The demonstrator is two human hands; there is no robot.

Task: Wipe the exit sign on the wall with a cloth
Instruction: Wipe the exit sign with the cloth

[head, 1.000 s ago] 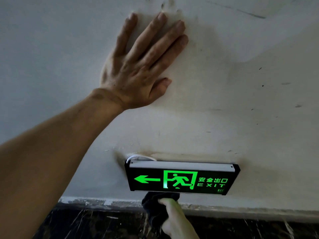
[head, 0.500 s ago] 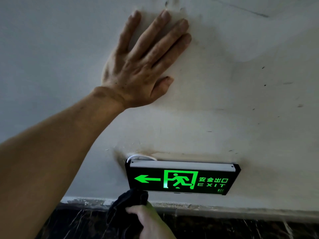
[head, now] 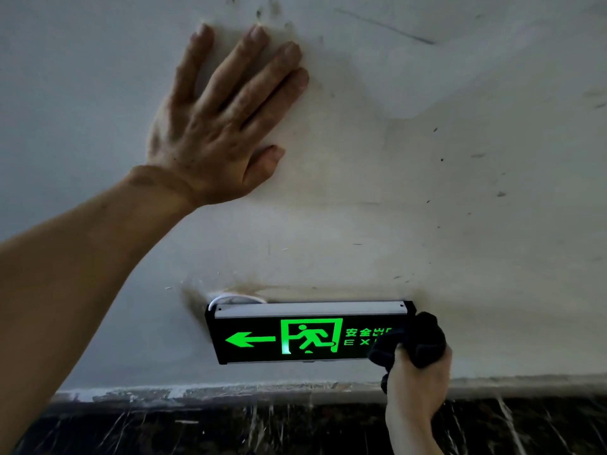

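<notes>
Fingers of the right hand (head: 415, 385) are clenched around a bunched black cloth (head: 417, 341), the wad bulging out above the fist and pressed against the right end of the sign. That sign, a black rectangular exit sign with glowing green arrow, running figure and lettering (head: 295, 338), is mounted low on the wall, just above the band where the pale plaster meets a dark marbled skirting (head: 262, 425). The cloth covers the sign's right end, hiding the last characters of the lettering; the arrow at the left end is uncovered. A thin white cable (head: 230, 296) loops out behind the top left corner of the housing.

Higher up and well apart from the sign, the left hand (head: 220, 126) lies flat and open on the stained white wall (head: 460, 208), fingers spread, gripping nothing; it looks to be a brace for the body.

Soft and limp, the cloth should mould to the sign's face and edges when bunched, so a full fist around the wad seems the sensible hold. The sign looks like a light, rigid plastic box with a smooth, probably slick face. Its mounting cannot be seen, so I would judge that firm sideways shoving could strain it or snag the cable; flat strokes along the face seem safer.
</notes>
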